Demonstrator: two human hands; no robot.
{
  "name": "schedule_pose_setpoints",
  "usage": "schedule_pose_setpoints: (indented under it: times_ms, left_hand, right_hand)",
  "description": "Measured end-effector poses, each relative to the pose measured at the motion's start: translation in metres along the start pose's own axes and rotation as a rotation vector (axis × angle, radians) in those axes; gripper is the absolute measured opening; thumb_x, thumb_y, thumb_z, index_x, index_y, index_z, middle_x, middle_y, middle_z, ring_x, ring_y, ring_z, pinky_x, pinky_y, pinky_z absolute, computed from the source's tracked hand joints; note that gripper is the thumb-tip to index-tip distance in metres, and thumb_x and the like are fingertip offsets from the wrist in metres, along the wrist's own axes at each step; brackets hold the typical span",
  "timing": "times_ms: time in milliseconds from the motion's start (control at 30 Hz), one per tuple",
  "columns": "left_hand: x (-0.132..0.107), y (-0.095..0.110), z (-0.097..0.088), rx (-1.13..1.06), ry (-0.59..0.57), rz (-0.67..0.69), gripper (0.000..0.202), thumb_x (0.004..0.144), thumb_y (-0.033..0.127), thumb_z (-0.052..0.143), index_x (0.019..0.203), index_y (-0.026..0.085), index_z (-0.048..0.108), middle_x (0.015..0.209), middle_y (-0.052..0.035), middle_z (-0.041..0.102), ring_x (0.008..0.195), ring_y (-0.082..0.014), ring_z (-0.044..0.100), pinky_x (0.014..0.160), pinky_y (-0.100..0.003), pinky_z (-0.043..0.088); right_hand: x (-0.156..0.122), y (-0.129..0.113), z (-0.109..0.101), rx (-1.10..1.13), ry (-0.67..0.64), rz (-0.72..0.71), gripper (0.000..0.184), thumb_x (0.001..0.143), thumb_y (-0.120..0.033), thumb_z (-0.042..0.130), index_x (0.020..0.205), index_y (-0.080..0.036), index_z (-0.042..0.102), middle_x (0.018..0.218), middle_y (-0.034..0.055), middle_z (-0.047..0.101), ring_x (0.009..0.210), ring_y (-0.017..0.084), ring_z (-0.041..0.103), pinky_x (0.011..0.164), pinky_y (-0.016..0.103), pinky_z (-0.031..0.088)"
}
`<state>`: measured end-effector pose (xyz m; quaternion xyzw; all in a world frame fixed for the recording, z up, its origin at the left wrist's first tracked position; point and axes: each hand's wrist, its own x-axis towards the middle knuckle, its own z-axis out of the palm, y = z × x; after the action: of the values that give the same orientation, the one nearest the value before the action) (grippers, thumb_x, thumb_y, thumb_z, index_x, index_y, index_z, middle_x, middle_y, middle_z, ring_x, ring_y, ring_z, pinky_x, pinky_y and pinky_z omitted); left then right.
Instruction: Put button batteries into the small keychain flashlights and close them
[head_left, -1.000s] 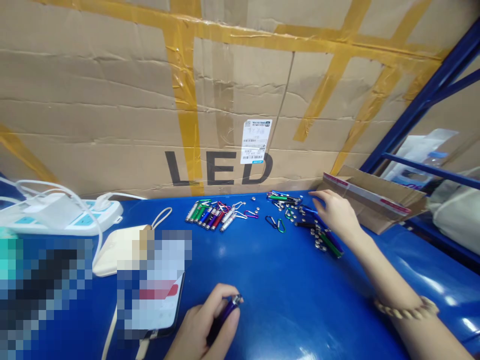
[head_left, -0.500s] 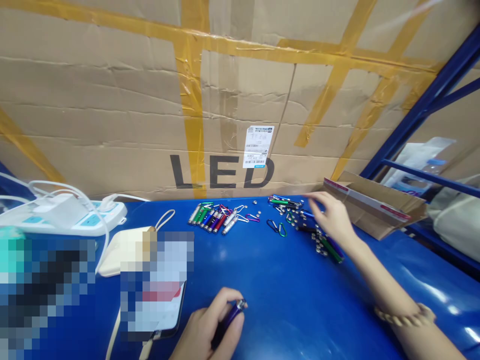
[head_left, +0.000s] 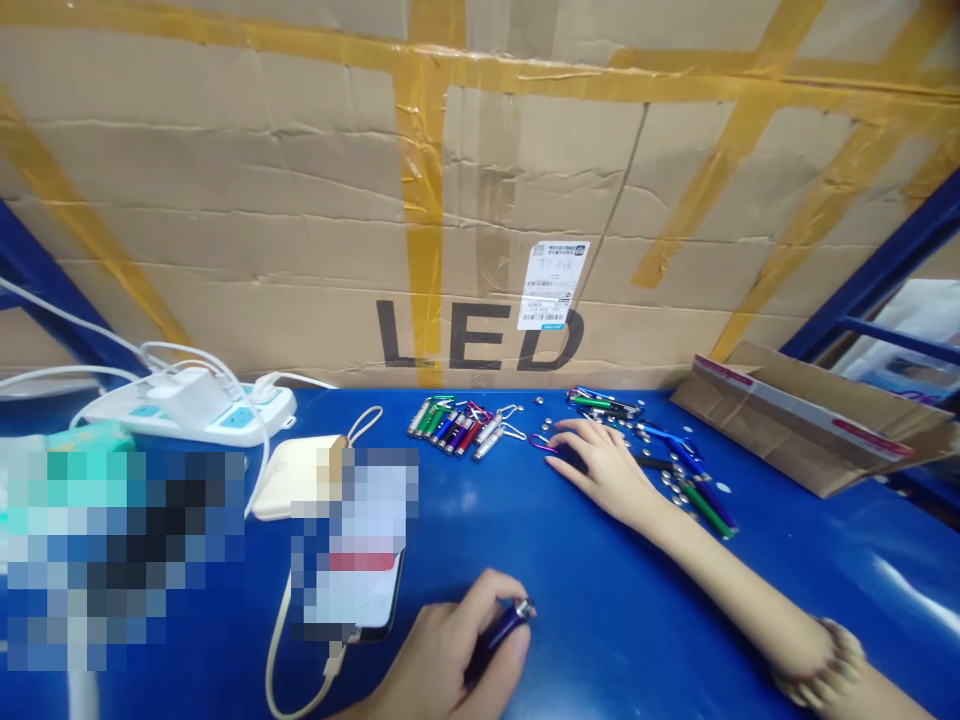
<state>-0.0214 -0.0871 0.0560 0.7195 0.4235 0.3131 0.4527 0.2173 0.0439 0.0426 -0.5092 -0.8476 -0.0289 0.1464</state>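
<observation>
Head cam: power strip (head_left: 244, 420) with white cables (head_left: 191, 355), cream power bank (head_left: 289, 480), phone (head_left: 360, 590), then left hand (head_left: 450, 645) clamped on dark purple tube (head_left: 499, 637). Tube row (head_left: 448, 433) behind. Right hand (head_left: 609, 470) by purple carabiner (head_left: 533, 441), can't tell if gripping; loose tubes (head_left: 709, 509) crowd it. Cardboard box (head_left: 795, 425) far right. Blue tabletop (head_left: 592, 610), huge taped carton (head_left: 300, 200) backing it.

Fairly bright, even light fills the scene. The glossy table (head_left: 615, 640) shows a white streak of glare at lower right; the tape (head_left: 424, 225) shines along its creases, and the tip of the purple tube (head_left: 499, 635) glints. Wide-angle distortion stretches the edges, where the rack (head_left: 874, 282) looks soft. Fine print on the label (head_left: 553, 285) blurs, while coarse pixel blocks cover the phone (head_left: 364, 590) and lower left.
</observation>
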Motion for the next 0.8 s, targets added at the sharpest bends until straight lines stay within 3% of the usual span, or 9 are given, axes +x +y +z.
schedule_pose_setpoints:
  times_ms: [200,300,533,600,700,800]
  left_hand:
    - [-0.001,0.002,-0.004,-0.157,-0.032,-0.128,0.027,0.095,0.039,0.025,0.086,0.021,0.042,0.054,0.0066,0.035,0.047,-0.0119,0.033,0.048,-0.024,0.026]
    - [-0.001,0.002,-0.004,-0.188,0.026,-0.218,0.033,0.095,0.046,0.021,0.082,0.022,0.039,0.058,0.0048,0.039,0.052,-0.0128,0.037,0.052,-0.024,0.030]
    - [0.001,0.005,-0.005,-0.128,0.049,-0.260,0.019,0.090,0.036,0.044,0.080,0.022,0.037,0.063,0.0062,0.039,0.056,-0.0112,0.040,0.055,-0.024,0.030]
    - [0.002,0.005,-0.005,-0.155,0.085,-0.281,0.018,0.088,0.033,0.047,0.079,0.021,0.037,0.065,0.0057,0.040,0.060,-0.0110,0.041,0.057,-0.023,0.032]
    - [0.005,0.001,-0.004,-0.272,0.149,-0.302,0.024,0.087,0.035,0.049,0.073,0.022,0.035,0.061,0.0081,0.033,0.053,-0.0085,0.034,0.049,-0.020,0.028]
    - [0.007,-0.005,-0.002,-0.471,0.159,-0.341,0.031,0.086,0.043,0.048,0.070,0.023,0.030,0.055,0.0113,0.024,0.044,-0.0063,0.020,0.040,-0.018,0.020]
  right_hand:
    - [-0.001,0.003,0.003,-0.053,0.000,-0.053,0.024,0.094,-0.035,0.040,0.088,-0.020,0.058,0.108,0.0088,0.058,0.106,0.024,0.051,0.086,0.040,0.040]
    - [-0.001,0.000,0.006,-0.129,0.004,-0.076,0.026,0.095,-0.033,0.036,0.086,-0.018,0.055,0.101,0.0088,0.060,0.099,0.024,0.054,0.081,0.037,0.041]
    - [-0.002,0.001,0.001,-0.172,0.026,-0.072,0.033,0.096,-0.033,0.027,0.085,-0.018,0.054,0.098,0.0103,0.060,0.091,0.024,0.054,0.077,0.039,0.039]
    - [-0.002,-0.005,-0.007,-0.024,0.024,-0.037,0.033,0.096,-0.035,0.026,0.087,-0.019,0.054,0.099,0.0099,0.059,0.091,0.024,0.053,0.079,0.039,0.039]
    - [-0.005,-0.027,-0.024,0.399,-0.043,0.012,0.033,0.096,-0.038,0.026,0.084,-0.020,0.051,0.093,0.0074,0.058,0.087,0.020,0.052,0.081,0.035,0.041]
    - [-0.010,-0.057,-0.037,0.849,-0.262,0.085,0.038,0.097,-0.042,0.026,0.077,-0.019,0.048,0.079,0.0033,0.056,0.075,0.016,0.052,0.072,0.029,0.043]
